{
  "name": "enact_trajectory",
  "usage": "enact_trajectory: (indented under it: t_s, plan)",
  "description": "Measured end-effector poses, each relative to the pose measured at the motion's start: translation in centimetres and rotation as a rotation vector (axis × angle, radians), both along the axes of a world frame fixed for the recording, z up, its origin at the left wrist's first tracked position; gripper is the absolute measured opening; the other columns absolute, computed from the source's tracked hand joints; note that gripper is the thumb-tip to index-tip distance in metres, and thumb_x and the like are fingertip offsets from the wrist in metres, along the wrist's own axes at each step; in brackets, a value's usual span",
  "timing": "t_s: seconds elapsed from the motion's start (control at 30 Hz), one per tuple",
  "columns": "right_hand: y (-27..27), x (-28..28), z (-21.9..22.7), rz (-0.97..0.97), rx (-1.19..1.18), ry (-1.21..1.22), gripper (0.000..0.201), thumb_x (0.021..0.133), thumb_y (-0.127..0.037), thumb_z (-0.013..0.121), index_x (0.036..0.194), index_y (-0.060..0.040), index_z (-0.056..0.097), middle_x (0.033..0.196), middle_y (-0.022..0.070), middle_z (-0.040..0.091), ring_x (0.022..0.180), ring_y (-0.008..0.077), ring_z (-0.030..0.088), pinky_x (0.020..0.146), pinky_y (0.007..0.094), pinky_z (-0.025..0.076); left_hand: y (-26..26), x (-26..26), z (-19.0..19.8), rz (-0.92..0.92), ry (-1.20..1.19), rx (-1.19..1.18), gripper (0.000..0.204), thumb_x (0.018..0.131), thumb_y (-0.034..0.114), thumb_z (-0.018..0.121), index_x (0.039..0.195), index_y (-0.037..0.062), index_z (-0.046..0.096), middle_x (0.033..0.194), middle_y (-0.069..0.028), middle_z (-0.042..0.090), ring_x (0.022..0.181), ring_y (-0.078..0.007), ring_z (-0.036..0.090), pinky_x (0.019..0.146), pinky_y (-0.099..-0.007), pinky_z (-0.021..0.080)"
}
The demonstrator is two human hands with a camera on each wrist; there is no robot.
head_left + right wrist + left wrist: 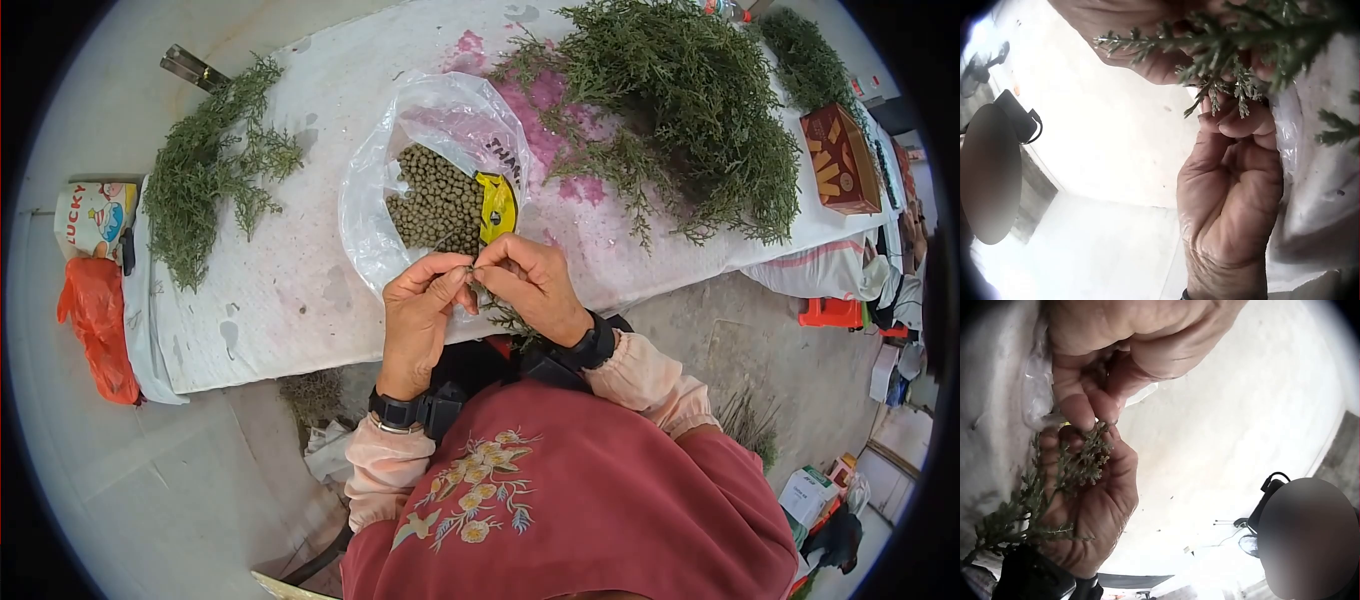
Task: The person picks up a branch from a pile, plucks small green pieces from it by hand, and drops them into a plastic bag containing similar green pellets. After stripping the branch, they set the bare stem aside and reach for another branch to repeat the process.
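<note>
the left hand (420, 310) and the right hand (535, 285) meet fingertip to fingertip over the near edge of a clear plastic bag (362, 225), with fingers curled and thumbs pressed in. between them they pinch the tip of 1 green sprig (1088, 462), each hand gripping it; the rest of the sprig runs back under the right hand toward its wrist. a black strap (590, 345) circles the right wrist.

the bag lies on the white-covered counter (270, 325) with its mouth spread wide, showing many small, round, brownish-green balls (435, 200) and, on their right, a yellow piece with dark marks (497, 207). a large heap of green branches (690, 110) lies on the right over a pink stain (540, 110); a smaller bunch (195, 180) lies on the left. near the right end sits a reddish-brown box (838, 160). an orange-red bag (98, 325) hangs beside the left end.
</note>
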State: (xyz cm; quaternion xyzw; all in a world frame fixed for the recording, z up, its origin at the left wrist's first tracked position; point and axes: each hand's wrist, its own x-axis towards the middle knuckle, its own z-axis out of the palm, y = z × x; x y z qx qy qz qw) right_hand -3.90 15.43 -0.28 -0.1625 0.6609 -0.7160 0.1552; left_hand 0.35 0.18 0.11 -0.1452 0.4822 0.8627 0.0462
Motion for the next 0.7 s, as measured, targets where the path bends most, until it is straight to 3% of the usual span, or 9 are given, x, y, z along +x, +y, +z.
enact_trajectory:
  t_s: [0.4,0.7]
  plan:
    - [-0.01,-0.03,-0.45,-0.007,0.0,0.088,0.004,0.084,-0.005,0.058,0.082,-0.0019,0.056,0.068,-0.0044,0.053,0.059,0.0003,0.042,0.051,0.0173,0.034,0.11,0.05,-0.45,-0.017,0.061,-0.052,0.013,0.085,0.005,0.059,0.095,-0.0014,0.062,0.075,-0.0055,0.06,0.061,-0.0126,0.055,0.059,-0.0269,0.047]
    - [-0.03,-0.46,-0.45,0.035,-0.157,-0.079,0.005,0.084,-0.003,0.059,0.088,-0.0003,0.059,0.075,-0.0026,0.058,0.066,0.0013,0.049,0.057,0.0167,0.04,0.09,0.06,-0.24,0.029,0.029,0.02,0.014,0.085,0.004,0.058,0.097,-0.0022,0.063,0.078,-0.0058,0.061,0.062,-0.0119,0.055,0.06,-0.0265,0.047]
